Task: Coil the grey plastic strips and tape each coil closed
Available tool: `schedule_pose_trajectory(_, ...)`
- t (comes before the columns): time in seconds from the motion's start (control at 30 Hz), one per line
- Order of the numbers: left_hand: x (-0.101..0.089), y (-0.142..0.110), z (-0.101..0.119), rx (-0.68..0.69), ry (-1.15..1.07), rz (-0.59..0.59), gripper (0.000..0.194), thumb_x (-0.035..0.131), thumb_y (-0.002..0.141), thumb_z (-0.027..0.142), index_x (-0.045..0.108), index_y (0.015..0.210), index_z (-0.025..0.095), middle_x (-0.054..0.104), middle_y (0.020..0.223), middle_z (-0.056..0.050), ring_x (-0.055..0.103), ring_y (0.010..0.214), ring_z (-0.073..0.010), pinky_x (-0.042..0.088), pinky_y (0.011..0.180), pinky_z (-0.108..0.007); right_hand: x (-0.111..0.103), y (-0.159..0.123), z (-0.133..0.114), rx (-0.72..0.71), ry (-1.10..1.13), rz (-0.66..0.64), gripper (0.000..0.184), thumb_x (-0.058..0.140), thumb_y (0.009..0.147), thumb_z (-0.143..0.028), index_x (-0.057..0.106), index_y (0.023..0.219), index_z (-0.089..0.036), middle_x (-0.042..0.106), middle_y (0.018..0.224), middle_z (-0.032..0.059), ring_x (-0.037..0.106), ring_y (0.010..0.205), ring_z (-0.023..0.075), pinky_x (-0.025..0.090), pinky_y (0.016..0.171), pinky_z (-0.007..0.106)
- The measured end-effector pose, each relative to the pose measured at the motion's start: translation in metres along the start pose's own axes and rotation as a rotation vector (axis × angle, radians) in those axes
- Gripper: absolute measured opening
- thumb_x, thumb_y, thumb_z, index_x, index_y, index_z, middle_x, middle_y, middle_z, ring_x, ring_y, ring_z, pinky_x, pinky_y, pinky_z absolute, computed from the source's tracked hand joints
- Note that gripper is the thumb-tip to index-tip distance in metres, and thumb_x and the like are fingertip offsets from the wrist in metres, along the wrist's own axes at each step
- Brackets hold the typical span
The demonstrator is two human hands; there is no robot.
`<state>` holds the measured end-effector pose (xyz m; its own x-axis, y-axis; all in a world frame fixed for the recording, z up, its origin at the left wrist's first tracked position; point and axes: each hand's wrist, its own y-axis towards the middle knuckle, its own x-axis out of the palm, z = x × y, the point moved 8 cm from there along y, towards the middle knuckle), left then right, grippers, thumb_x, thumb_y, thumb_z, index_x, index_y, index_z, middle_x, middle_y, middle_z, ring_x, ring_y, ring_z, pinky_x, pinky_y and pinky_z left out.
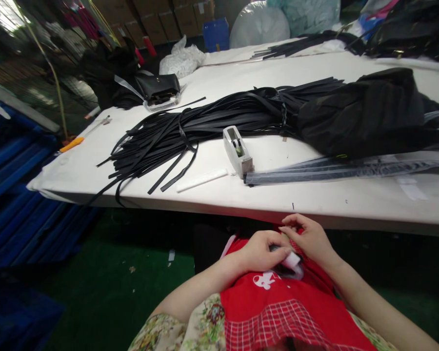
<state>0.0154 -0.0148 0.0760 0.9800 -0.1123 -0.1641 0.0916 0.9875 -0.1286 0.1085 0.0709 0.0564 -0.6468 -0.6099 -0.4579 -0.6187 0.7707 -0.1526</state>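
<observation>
My left hand (264,251) is closed, thumb pressed down, on a small dark bundle with a white wrap and clear film (293,263). It rests low against the red apron (249,300), below the table edge. Close beside it, my right hand (309,239) has its fingers bent, thumb near the fingertips. Anything between those fingertips is too small to make out. On the table in front stand a grey tape dispenser (237,151) and a long bunch of black straps (219,114), tied partway along.
Film-wrapped dark strips (314,170) lie beside the dispenser, left of a white stick (203,180) no more than a short gap. Black fabric (362,112) is heaped at right. A black bag (159,87) sits at far left. Blue stacked pallets (18,195) stand left of the table (161,202).
</observation>
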Motion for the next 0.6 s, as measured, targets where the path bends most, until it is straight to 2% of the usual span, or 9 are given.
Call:
schedule_pose_trajectory(0.1,0.002,-0.002,0.012,0.024,0.034,0.019,0.027,0.05,0.087,0.021,0.075,0.083,0.013,0.075,0.089,-0.007,0.067,0.086,-0.0165,0.049,0.086,-0.024,0.004,0.0,0.014,0.054,0.065,-0.023,0.03,0.067,0.078,-0.045,0.065,0.088,-0.017,0.07,0.075,0.0046,0.063,0.064,0.0175,0.051,0.061,0.028)
schedule_pose_trajectory(0.27,-0.002,0.0,-0.014,-0.159,0.129,0.017,0.033,0.049,0.092,0.032,0.076,0.088,0.014,0.075,0.085,-0.004,0.066,0.079,-0.0154,0.049,0.079,-0.024,-0.006,-0.009,0.027,0.038,-0.033,-0.026,0.029,0.057,0.087,-0.046,0.067,0.086,-0.019,0.072,0.081,0.0071,0.065,0.074,0.0212,0.053,0.069,0.031)
schedule_pose_trajectory(0.33,-0.006,0.001,-0.026,-0.197,0.096,0.039,0.037,0.047,0.093,0.036,0.076,0.093,0.014,0.076,0.089,-0.006,0.066,0.08,-0.0166,0.049,0.077,-0.025,-0.013,-0.02,0.015,-0.041,-0.107,-0.033,0.024,0.057,0.088,-0.041,0.067,0.087,-0.02,0.072,0.085,0.0076,0.066,0.077,0.0218,0.053,0.072,0.032)
schedule_pose_trajectory(0.4,-0.008,0.003,-0.039,-0.255,0.047,0.063,0.041,0.046,0.092,0.04,0.076,0.095,0.013,0.076,0.089,-0.007,0.067,0.079,-0.018,0.049,0.073,-0.026,-0.012,-0.036,-0.011,-0.197,-0.16,-0.143,0.015,0.057,0.088,-0.032,0.067,0.093,-0.021,0.07,0.09,0.0075,0.065,0.082,0.0212,0.053,0.077,0.032)
schedule_pose_trajectory(0.5,-0.009,0.004,-0.055,-0.335,-0.008,0.088,0.045,0.047,0.09,0.045,0.077,0.096,0.012,0.077,0.087,-0.008,0.066,0.076,-0.0192,0.048,0.067,-0.026,0.007,-0.063,-0.046,-0.406,-0.226,-0.435,0.025,0.06,0.087,-0.022,0.065,0.11,-0.025,0.068,0.103,0.0071,0.064,0.094,0.0202,0.051,0.086,0.031)
schedule_pose_trajectory(0.57,-0.009,0.005,-0.058,-0.34,-0.033,0.094,0.046,0.048,0.089,0.046,0.077,0.096,0.012,0.077,0.087,-0.009,0.066,0.077,-0.0192,0.047,0.066,-0.026,0.017,-0.071,-0.057,-0.461,-0.274,-0.512,0.029,0.063,0.086,-0.023,0.065,0.115,-0.027,0.068,0.101,0.0063,0.063,0.093,0.0193,0.051,0.083,0.029)
schedule_pose_trajectory(0.6,-0.008,0.006,-0.058,-0.338,-0.043,0.095,0.046,0.048,0.088,0.046,0.077,0.096,0.011,0.077,0.087,-0.009,0.065,0.076,-0.0191,0.047,0.066,-0.026,0.021,-0.071,-0.059,-0.481,-0.293,-0.511,0.025,0.063,0.087,-0.025,0.067,0.112,-0.027,0.068,0.096,0.0055,0.063,0.088,0.0184,0.05,0.079,0.028)
